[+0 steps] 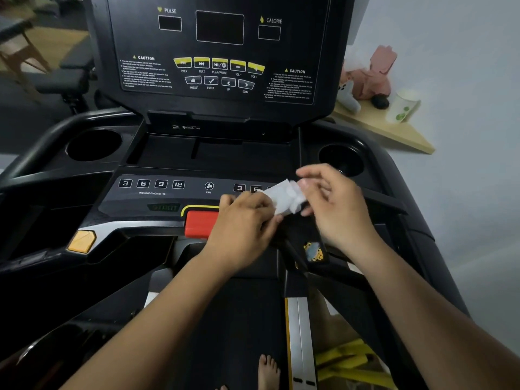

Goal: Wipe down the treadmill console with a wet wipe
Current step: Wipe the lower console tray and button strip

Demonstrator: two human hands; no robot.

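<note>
Wooden shelf (389, 132) right: pink toy (371, 77), white cup (405, 105). Wooden stool (19, 50), perhaps, far left, blurred.

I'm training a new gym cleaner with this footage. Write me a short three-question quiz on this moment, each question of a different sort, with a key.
1. True or false: the wet wipe is pressed flat against the upper display.
2. Multiple choice: what holds the wet wipe? A) the left hand alone B) the right hand alone C) both hands
3. Fill in the missing word: seen from the person's side, the red button lies just to the ___ of the left hand.

Key: 1 false, it is held up over the lower button row; 2 C; 3 left.
</note>
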